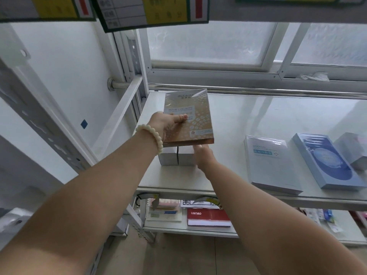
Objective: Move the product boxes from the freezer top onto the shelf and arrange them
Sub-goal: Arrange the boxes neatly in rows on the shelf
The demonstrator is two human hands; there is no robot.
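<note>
A flat gold product box (190,108) wrapped in clear film hangs above the left end of the white shelf (248,120). My left hand (168,124) grips its left edge, thumb across the printed face. Under the box stand two small white boxes (176,156) side by side on the shelf. My right hand (203,155) reaches beneath the gold box next to the white boxes, blurred, with its fingers hidden. Farther right on the shelf lie a pale blue box (270,163), a darker blue box (327,161) and a grey box (353,149) at the frame edge.
A white upright post (137,62) and a slanted brace (117,116) border the shelf on the left. A frosted window (208,42) runs behind it. Price tags (151,10) hang from the shelf above. The lower shelf holds a red notebook (206,217) and papers.
</note>
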